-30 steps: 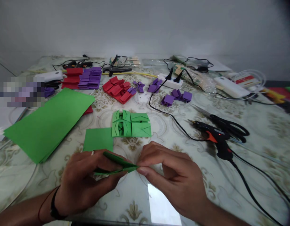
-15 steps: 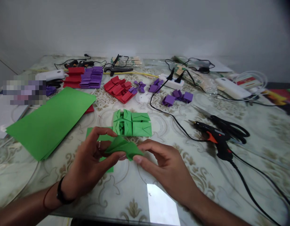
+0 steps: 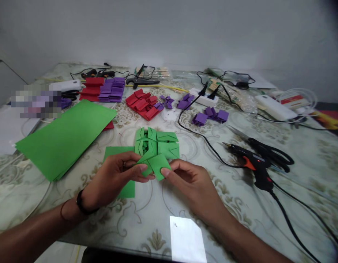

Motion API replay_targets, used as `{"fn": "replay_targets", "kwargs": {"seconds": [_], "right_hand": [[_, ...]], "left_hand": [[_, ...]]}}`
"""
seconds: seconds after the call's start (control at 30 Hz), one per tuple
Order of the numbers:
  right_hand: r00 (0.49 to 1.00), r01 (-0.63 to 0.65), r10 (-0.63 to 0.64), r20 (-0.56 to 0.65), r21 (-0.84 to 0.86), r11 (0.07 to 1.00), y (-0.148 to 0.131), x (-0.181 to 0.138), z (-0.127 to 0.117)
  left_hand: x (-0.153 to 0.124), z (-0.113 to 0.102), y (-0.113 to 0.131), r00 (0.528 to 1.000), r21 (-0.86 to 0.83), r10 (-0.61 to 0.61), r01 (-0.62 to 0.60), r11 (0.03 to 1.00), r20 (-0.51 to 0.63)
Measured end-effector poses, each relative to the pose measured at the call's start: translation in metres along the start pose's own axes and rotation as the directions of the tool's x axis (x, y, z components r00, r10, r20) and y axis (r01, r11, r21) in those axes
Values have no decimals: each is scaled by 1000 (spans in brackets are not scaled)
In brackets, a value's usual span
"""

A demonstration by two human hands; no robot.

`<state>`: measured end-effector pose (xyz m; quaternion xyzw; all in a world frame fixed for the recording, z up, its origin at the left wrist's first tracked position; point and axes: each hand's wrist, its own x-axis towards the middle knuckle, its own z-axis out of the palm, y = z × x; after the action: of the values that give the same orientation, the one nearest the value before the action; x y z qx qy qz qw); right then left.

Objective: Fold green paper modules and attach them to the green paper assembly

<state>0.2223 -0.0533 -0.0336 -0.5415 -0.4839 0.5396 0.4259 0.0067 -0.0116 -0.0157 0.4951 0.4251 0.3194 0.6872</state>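
Observation:
Between both hands is a folded piece of green paper (image 3: 160,164), held above the table. My left hand (image 3: 114,179) pinches its left side with thumb and fingers. At its right edge, my right hand (image 3: 193,186) grips it, the thumb pressed on the front face. Just behind it lie several folded green paper pieces (image 3: 166,140) set side by side. Partly under my left hand is a flat green paper sheet (image 3: 127,189). A stack of green paper (image 3: 70,137) lies to the left.
A glue gun (image 3: 258,166) with a lit red light lies at right, beside black scissors (image 3: 270,149). Farther back are red folded pieces (image 3: 143,104), purple folded pieces (image 3: 211,115) and a white power strip (image 3: 203,98). Black cords cross the table's right side.
The green paper has turned in my hands, so a flat square face now shows. My left-hand fingers have closed in more around it. The view has shifted slightly.

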Motion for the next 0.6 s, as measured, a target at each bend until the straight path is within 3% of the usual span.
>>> {"fn": "replay_targets", "kwargs": {"seconds": [0.2, 0.47, 0.6], "right_hand": [[994, 15, -25, 108, 95, 995, 2, 4, 2], [998, 56, -59, 24, 109, 992, 1, 2, 0], [998, 59, -59, -1, 76, 995, -1, 3, -3]], "left_hand": [[0, -4, -5, 999, 32, 28, -29, 999, 20], [4, -10, 0, 994, 110, -34, 23, 994, 101], [4, -9, 7, 994, 102, 4, -15, 995, 110]]}}
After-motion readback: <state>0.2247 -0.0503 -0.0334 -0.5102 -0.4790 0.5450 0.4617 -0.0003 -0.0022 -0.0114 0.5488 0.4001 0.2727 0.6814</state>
